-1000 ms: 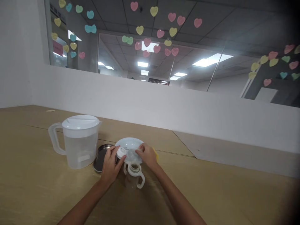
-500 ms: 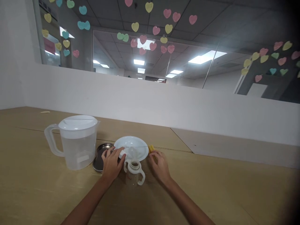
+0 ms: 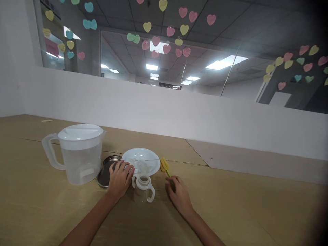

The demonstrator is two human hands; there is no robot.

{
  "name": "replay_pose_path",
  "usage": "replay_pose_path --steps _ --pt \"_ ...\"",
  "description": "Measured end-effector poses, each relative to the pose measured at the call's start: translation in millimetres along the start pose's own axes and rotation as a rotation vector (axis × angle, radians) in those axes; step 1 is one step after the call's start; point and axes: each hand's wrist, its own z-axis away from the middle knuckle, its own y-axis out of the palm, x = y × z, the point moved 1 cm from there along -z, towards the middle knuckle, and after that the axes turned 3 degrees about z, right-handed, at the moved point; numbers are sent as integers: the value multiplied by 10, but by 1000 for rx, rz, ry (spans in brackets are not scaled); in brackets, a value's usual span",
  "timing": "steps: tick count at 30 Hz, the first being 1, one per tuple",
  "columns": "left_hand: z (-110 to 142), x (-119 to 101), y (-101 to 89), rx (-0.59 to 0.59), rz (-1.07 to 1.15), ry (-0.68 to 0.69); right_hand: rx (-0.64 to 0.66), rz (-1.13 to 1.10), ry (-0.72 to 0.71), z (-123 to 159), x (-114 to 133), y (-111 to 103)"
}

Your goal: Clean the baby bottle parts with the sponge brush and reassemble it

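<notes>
My right hand (image 3: 180, 194) has its thumb and fingers closed around the green handle of a sponge bottle brush (image 3: 164, 165); its yellow foam head points away beside the plate. The grip itself is partly hidden. My left hand (image 3: 120, 179) rests with fingers bent and slightly apart between the metal tray (image 3: 103, 178) and the white plate (image 3: 155, 167), its fingertips at the plate's near left rim. Between my hands stands a clear baby bottle (image 3: 140, 194), uncapped, with two white handles at its neck. Translucent bottle parts (image 3: 141, 166) lie on the plate.
A lidded, translucent plastic pitcher (image 3: 82, 165) stands on the left, close to the tray. Behind the wooden table (image 3: 243, 205) rises a white wall (image 3: 153, 109) with a window above. A small flat pale piece (image 3: 46, 120) lies at the far left.
My right hand has moved toward me from the foam head along the brush, so the green handle now shows. My left hand has shifted slightly, and the view has turned a little right.
</notes>
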Motion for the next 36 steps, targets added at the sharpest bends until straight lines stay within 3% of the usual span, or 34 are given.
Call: replay_pose_path --steps 5,11,15,20,36 --pt "22 12 21 -19 8 5 4 49 48 15 -19 -22" --pt "84 -35 -87 -65 214 62 53 -60 74 -26 -133 -13" --pt "135 -148 -98 8 291 214 -42 -320 257 -71 -199 -8" --pt "171 -189 -52 -8 308 291 -95 -680 512 -82 -216 48" --pt "164 -188 -89 -47 228 344 -64 -677 478 -52 -186 69"
